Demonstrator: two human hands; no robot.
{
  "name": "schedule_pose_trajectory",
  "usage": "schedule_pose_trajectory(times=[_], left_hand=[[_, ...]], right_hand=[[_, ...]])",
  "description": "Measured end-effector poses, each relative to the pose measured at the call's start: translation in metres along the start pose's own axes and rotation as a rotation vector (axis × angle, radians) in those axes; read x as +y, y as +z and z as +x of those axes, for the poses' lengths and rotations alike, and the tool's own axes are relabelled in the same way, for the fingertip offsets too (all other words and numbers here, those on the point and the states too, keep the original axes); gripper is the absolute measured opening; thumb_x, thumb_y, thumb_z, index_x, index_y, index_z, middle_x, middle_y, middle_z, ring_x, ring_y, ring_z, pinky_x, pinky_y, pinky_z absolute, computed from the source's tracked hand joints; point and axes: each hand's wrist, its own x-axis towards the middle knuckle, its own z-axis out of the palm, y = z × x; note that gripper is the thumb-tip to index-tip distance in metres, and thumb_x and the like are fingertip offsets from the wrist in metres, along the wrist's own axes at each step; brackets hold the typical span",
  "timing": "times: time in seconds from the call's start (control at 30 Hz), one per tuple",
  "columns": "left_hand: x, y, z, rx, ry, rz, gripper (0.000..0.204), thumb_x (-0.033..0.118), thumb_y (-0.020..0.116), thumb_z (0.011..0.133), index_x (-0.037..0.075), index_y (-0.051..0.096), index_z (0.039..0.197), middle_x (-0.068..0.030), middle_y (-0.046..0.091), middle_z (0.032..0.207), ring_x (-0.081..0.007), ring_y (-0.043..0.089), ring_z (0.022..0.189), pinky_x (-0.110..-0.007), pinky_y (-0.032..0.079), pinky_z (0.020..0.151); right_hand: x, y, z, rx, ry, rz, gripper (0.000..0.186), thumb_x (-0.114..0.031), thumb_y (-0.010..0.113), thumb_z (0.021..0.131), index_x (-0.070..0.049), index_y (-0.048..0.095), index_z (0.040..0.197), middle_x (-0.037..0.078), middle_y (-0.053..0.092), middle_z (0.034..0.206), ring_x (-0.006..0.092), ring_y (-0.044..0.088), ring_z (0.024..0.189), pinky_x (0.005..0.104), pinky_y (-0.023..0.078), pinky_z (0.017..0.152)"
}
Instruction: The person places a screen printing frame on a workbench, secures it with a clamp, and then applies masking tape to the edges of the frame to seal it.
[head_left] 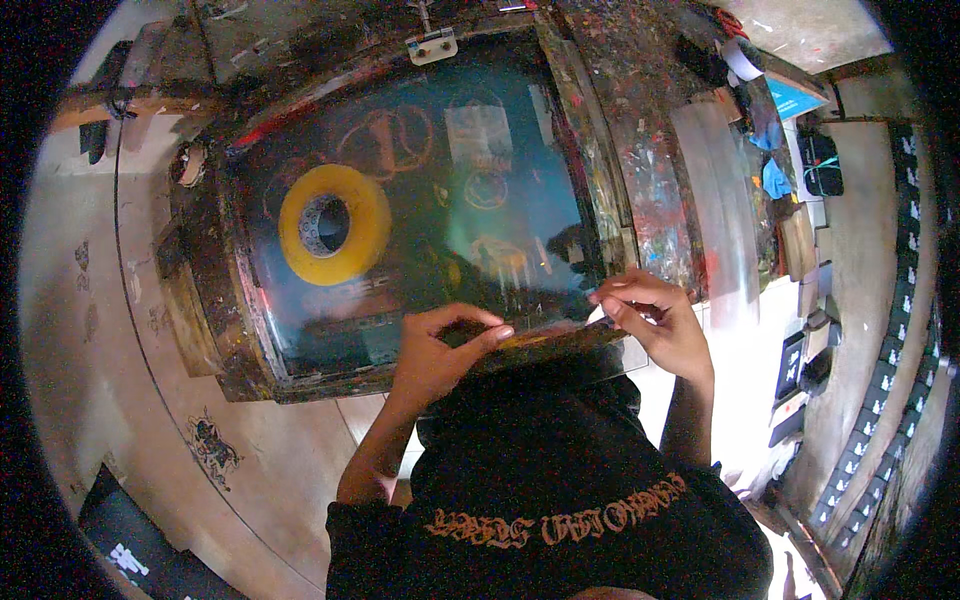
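A dark screen-printing frame [430, 270] lies in front of me, its taut mesh showing faint circular and rectangular marks. On the mesh's left half rests a roll of yellowish clear tape [365, 228], flat on its side. My left hand [437, 350] is at the near edge of the frame, thumb and forefinger pinched together; what they hold, if anything, is too thin to make out. Further right, at the near right corner, my right hand [662, 322] pinches a small white piece [597, 315] between its fingertips. Whether a clear strip joins the two hands cannot be seen.
A metal hinge clamp [432, 46] grips the frame's far edge. Paint-spattered boards [655, 190] run along the right, with blue scraps [775, 180] and a white roll [742, 60] beyond. Dark printed pieces [880, 385] hang in rows at far right.
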Motion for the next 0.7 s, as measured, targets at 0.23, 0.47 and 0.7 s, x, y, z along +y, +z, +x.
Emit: schedule_pose_trajectory(times=[0.23,0.47,0.7], left_hand=[[-0.02,-0.002,0.002,0.074,0.082,0.018,0.016,0.017,0.081,0.084,0.005,0.078,0.095,-0.008,0.076,0.09,-0.0131,0.07,0.084,-0.029,0.053,0.08],[-0.017,-0.011,0.011,0.012,-0.149,0.081,0.017,0.019,0.081,0.083,0.004,0.078,0.092,-0.0076,0.076,0.086,-0.0126,0.069,0.08,-0.028,0.053,0.077],[-0.046,-0.017,0.029,-0.108,-0.207,0.043,0.02,0.022,0.077,0.087,0.003,0.078,0.095,-0.0082,0.076,0.086,-0.0137,0.069,0.079,-0.03,0.054,0.077]], right_hand=[[0.001,-0.001,0.003,0.046,0.061,-0.097,0.014,-0.016,0.077,0.089,-0.006,0.078,0.1,0.008,0.075,0.09,0.0126,0.066,0.076,0.0281,0.053,0.067],[0.012,-0.009,0.012,0.019,0.143,-0.178,0.015,-0.019,0.081,0.085,-0.007,0.079,0.094,0.007,0.075,0.088,0.0119,0.066,0.071,0.0262,0.05,0.062],[0.009,-0.006,0.037,-0.051,0.109,-0.397,0.01,-0.017,0.08,0.082,-0.009,0.078,0.088,0.011,0.068,0.09,0.0219,0.063,0.073,0.0323,0.05,0.064]])
